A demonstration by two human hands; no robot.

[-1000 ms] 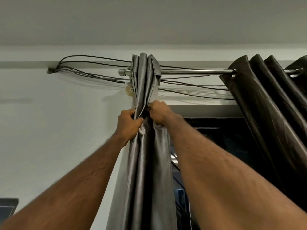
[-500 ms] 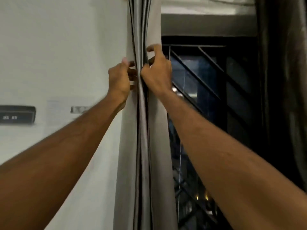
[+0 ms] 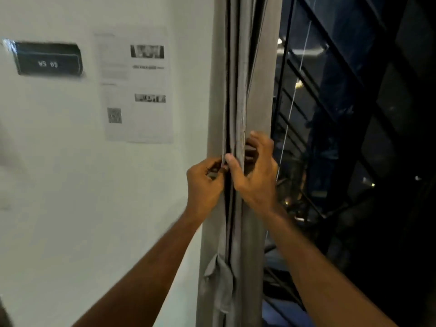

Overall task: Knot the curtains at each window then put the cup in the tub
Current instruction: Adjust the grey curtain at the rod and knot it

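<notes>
Two bare arms are seen first, reaching up from the bottom of the view to the curtain [image 3: 236, 90]. The curtain is the thing by which every place here is told.

The left hand [image 3: 205, 185] is held on the left side of the curtain. Its fingers are curled and a fold at the curtain's left edge is pinched between them. The right hand [image 3: 254, 175] is held on the right side of the curtain, level with the left hand or a little higher. Its thumb is laid across the front folds, and its fingers are hooked round the right side, so the bunch is gripped. The two hands are almost touching, with only the middle folds between them.

The curtain is gathered into one long, thin bunch. It hangs straight up and down, and it runs out of view at the top and at the bottom. It lies right in front of the hands. Both hands are about as near to it as each other. For a knot, it is judged that the long part below the hands must be lifted and looped round. No knot is seen yet. A small loose flap [image 3: 221, 289] is seen hanging lower down on the curtain.

Further back, to the left of the curtain, a white wall [image 3: 59, 173] is seen. A paper notice [image 3: 138, 86] is stuck on it, and a dark sign [image 3: 48, 59] is fixed further left. To the right of the curtain, a dark window with bars [image 3: 342, 114] is seen.

No cup and no tub are seen.
</notes>
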